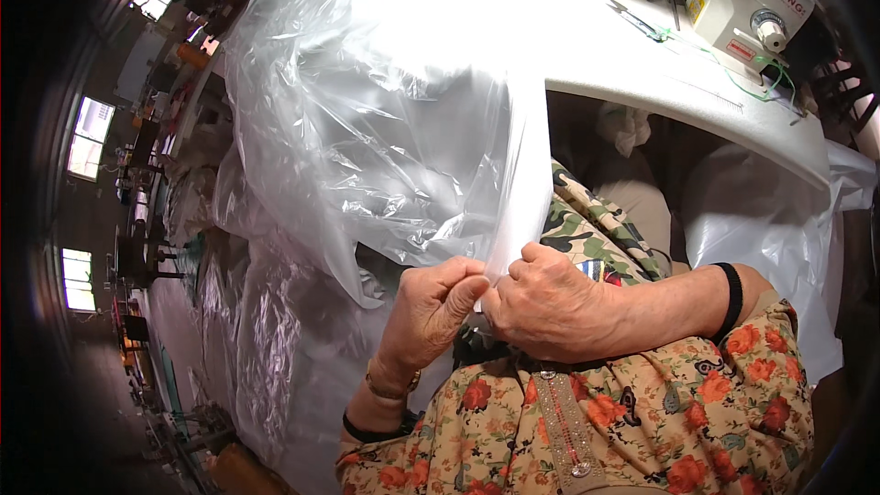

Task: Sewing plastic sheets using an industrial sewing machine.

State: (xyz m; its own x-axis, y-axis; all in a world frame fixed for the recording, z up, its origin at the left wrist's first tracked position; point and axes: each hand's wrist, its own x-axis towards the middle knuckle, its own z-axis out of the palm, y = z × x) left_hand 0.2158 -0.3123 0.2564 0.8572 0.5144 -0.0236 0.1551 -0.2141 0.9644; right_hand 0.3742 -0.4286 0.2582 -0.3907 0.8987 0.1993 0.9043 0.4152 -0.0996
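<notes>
A large sheet of clear plastic film (394,137) drapes from the white sewing table (605,55) down toward my lap. Its right edge is gathered into a narrow folded strip that runs down to my fingers. My left hand (435,307) pinches the lower end of this edge between thumb and fingers. Right beside it, my right hand (550,302) is closed round the same edge, knuckles up. The two hands nearly touch, just above my lap. What lies inside the right fist is hidden.
A white sewing machine (747,14) stands at the far right of the table. Near it lie thread snips (637,23) and loose green thread (756,87). More plastic film hangs at the right (761,229) and lies heaped at the left (266,312).
</notes>
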